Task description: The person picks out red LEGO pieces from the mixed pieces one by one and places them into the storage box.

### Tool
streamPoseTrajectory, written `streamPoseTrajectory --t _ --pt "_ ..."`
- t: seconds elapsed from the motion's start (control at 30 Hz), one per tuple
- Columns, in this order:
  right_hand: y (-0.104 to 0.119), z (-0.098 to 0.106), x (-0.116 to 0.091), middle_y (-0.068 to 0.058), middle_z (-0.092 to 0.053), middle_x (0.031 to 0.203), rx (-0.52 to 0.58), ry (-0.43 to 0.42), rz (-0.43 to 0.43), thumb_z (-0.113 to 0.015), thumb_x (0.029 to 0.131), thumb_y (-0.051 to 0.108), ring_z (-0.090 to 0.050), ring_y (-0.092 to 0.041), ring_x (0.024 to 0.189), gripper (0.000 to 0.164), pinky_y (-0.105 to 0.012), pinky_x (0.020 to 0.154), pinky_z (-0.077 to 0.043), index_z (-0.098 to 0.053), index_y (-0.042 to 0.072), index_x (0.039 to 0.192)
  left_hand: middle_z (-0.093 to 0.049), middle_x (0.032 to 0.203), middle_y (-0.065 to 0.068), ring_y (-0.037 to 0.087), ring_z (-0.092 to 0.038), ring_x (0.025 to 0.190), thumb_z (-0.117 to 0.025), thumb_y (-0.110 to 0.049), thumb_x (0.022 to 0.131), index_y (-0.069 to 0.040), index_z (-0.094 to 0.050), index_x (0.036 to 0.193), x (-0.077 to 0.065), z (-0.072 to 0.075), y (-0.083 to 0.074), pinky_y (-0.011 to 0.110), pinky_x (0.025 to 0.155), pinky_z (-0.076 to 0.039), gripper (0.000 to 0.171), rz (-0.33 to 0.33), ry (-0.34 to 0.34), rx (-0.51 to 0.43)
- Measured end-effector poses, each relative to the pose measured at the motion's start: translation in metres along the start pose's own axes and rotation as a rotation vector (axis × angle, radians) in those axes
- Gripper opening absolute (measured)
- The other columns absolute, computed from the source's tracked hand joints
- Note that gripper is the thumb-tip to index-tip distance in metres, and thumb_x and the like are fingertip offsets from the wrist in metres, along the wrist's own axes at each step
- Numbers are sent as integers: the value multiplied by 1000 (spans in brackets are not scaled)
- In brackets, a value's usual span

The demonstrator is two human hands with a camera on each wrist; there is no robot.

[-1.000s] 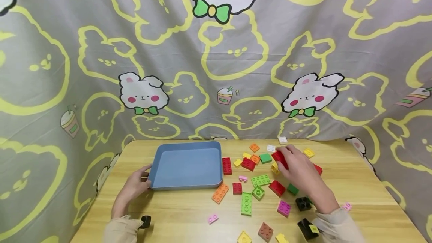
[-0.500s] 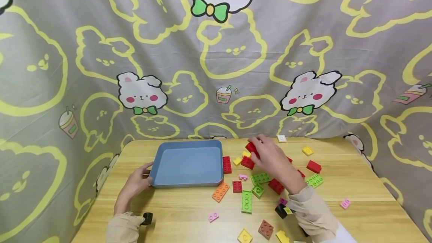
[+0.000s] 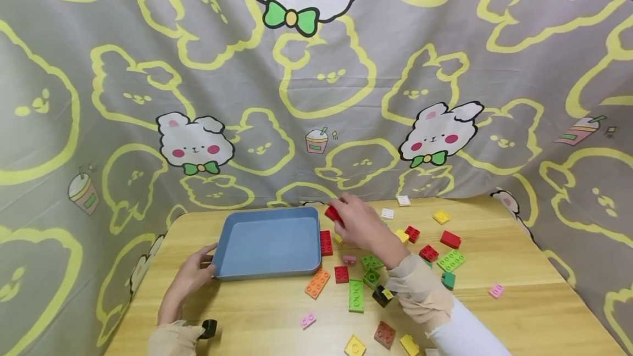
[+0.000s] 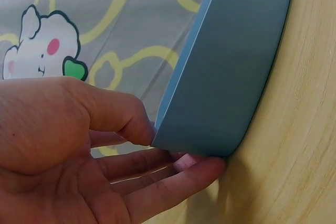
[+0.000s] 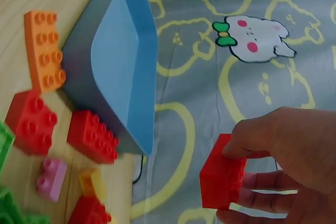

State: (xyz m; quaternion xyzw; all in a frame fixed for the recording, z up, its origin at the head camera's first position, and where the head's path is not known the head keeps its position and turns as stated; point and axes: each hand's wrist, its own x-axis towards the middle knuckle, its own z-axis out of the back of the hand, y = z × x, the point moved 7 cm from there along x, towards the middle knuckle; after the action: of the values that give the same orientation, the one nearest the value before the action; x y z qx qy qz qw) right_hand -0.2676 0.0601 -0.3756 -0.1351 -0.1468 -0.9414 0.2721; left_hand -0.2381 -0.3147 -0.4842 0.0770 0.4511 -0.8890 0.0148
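Observation:
A blue tray [image 3: 269, 276] lies on the table at the left of the head view. My left hand [image 3: 190, 274] holds its left end; in the left wrist view the thumb bends to the rim and the fingers [image 4: 173, 190] reach the lower edge of the wall. My right hand [image 3: 358, 224] holds a red toy brick [image 5: 218, 177] by its studded side, raised close to the tray's right back corner. The thumb [image 5: 257, 135] and several fingers grip it. A red eight-stud brick [image 3: 326, 243] lies beside the tray's right wall.
An orange brick [image 3: 317, 283] lies near the tray's front right corner. Several bricks in green, red, yellow and pink spread over the table's right half, under my right forearm too. A patterned cloth [image 3: 277, 92] hangs behind the table.
My right hand has carried the red brick leftward from among the bricks toward the tray. My left hand stays at the tray's left end. The head view has shifted slightly.

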Motion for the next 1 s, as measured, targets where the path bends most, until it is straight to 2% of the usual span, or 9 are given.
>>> streamPoseTrajectory --t 0.2,0.5,0.63,0.83,1.0 --pt "28 -12 22 -11 -64 112 -10 31 83 -73 89 14 -61 -25 95 35 -37 77 -59 -67 9 124 -52 131 42 48 -59 115 -49 8 92 12 -34 153 -3 -1 6 36 73 -59 63 12 -7 16" --pt "57 -25 44 -7 -63 103 -76 32 164 -72 92 18 -61 -21 88 33 -34 74 -57 -68 11 124 -52 129 43 48 -59 115 -49 9 90 13 -35 152 7 -7 -7 36 74 -59 63 -17 -3 23" --pt "66 -36 50 -6 -64 102 -96 34 182 -71 93 19 -62 -20 88 31 -34 71 -58 -69 13 123 -52 130 43 49 -58 116 -49 10 90 13 -35 152 7 -9 -8 36 74 -59 63 -25 4 29" --pt "86 -52 64 -5 -65 105 -105 91 179 -68 95 22 -63 -20 86 30 -29 70 -57 -69 15 124 -51 131 43 48 -59 115 -49 8 93 13 -33 153 1 -3 -1 37 75 -59 62 -10 4 43" --pt "104 -64 70 -4 -66 110 -85 142 209 -67 98 24 -63 -16 94 26 -24 75 -55 -70 16 123 -51 131 43 47 -59 115 -48 7 92 12 -33 153 0 -2 1 36 74 -59 63 6 2 51"
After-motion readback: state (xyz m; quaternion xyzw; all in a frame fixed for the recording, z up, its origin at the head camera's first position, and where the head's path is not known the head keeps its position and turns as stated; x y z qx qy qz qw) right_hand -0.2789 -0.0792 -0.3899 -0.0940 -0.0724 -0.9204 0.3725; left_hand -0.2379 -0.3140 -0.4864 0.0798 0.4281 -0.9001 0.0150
